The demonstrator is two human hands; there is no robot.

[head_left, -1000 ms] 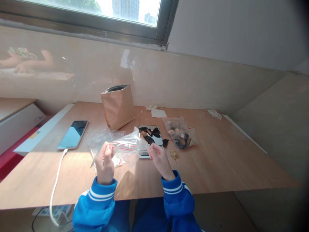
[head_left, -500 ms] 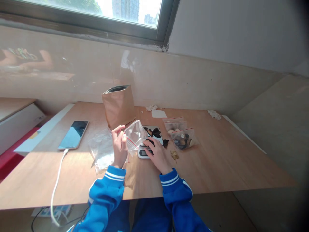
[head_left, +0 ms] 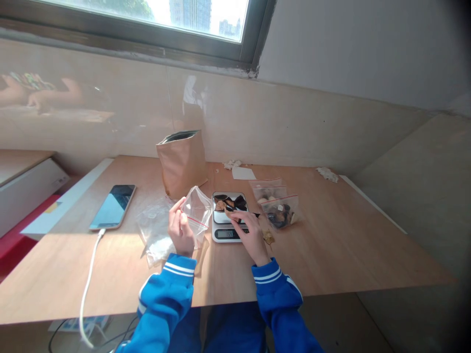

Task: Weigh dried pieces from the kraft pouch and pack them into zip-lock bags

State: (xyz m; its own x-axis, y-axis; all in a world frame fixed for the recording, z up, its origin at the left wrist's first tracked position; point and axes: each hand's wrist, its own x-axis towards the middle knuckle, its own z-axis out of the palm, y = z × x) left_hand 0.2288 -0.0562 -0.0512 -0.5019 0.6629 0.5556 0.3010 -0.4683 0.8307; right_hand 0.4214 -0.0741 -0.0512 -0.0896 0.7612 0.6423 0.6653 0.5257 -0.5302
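Note:
My left hand (head_left: 181, 229) is closed on a clear zip-lock bag (head_left: 197, 208) with a red seal line; its mouth gapes and nothing shows inside. Over a small white digital scale (head_left: 217, 224), my right hand (head_left: 252, 230) pinches a tan-brown dried piece (head_left: 228, 212). Dark dried pieces (head_left: 241, 202) lie on the scale's metal plate, partly covered by my fingers. The scale's display (head_left: 225, 234) is lit, its digits too small to read surely. A yellowish dried piece (head_left: 268, 238) rests on the table just right of my right hand.
Filled zip-lock bags (head_left: 281, 212) lie to the right of the scale. Behind stands an open brown paper pouch (head_left: 183, 162). Clear bags (head_left: 156, 233) are piled at left, near a phone (head_left: 113, 207) on a white cable (head_left: 86, 279). Crumpled tissue (head_left: 327, 174) sits at the back right.
My right hand has moved right, off the zip-lock bag's mouth, and now pinches a dried piece over the scale. My left hand has drawn the bag slightly left, uncovering the scale's display.

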